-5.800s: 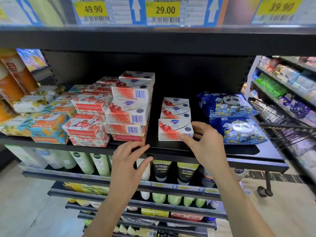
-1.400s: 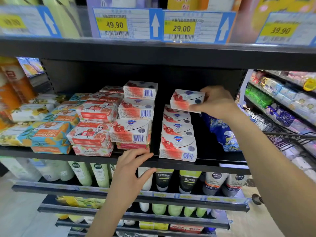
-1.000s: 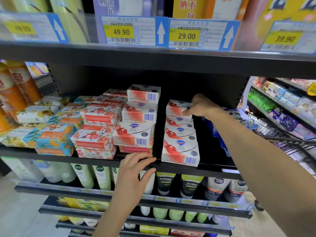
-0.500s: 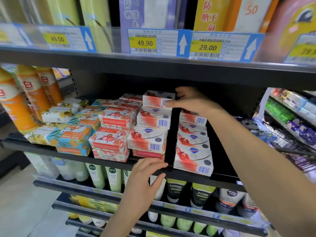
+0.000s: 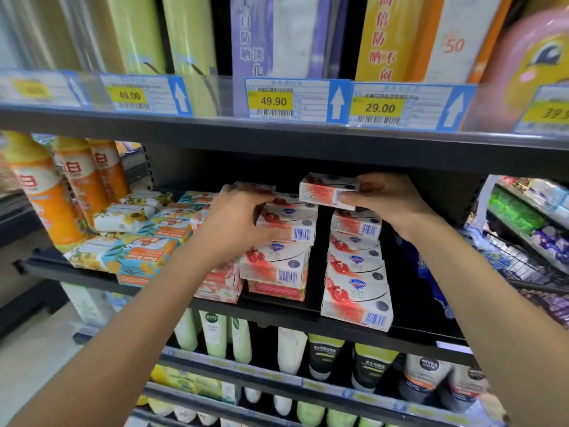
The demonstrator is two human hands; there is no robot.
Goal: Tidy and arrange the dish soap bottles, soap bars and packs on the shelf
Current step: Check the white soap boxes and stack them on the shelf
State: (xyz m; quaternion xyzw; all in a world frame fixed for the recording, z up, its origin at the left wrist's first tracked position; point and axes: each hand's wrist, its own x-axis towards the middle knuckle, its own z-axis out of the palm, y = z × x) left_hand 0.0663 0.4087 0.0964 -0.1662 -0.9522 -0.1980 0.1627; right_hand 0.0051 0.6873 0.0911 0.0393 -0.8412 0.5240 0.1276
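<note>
Two hands at work, centre frame: right hand [image 5: 391, 201] pinches a soap box [image 5: 328, 192] by its end, just above the right-hand stack [image 5: 357, 272]; left hand [image 5: 234, 223] curls round the neighbouring stack's top box [image 5: 289, 226]. Restacking step, I reckon; next, lower it square onto that stack.

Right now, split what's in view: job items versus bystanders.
Job: soap box held in right hand; left stack gripped by left hand; right stack; Goat Soap packs; orange bottles.
Bystanders: price tags; tubes below; tall boxes above.
</note>
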